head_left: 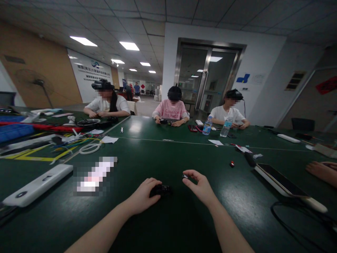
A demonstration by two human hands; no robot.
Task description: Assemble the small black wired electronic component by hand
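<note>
Under left hand (pixel 144 194), black part (pixel 162 190) half hidden.

Glossy green table (pixel 168 218); small black plastic part (pixel 162 190); clear plastic bottles (pixel 225 128).

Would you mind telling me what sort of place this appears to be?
Probably an assembly workshop or factory floor: a long green worktable shared by seated people in head-worn cameras, cables and tools on it, and the left hand holding a small black part.
</note>
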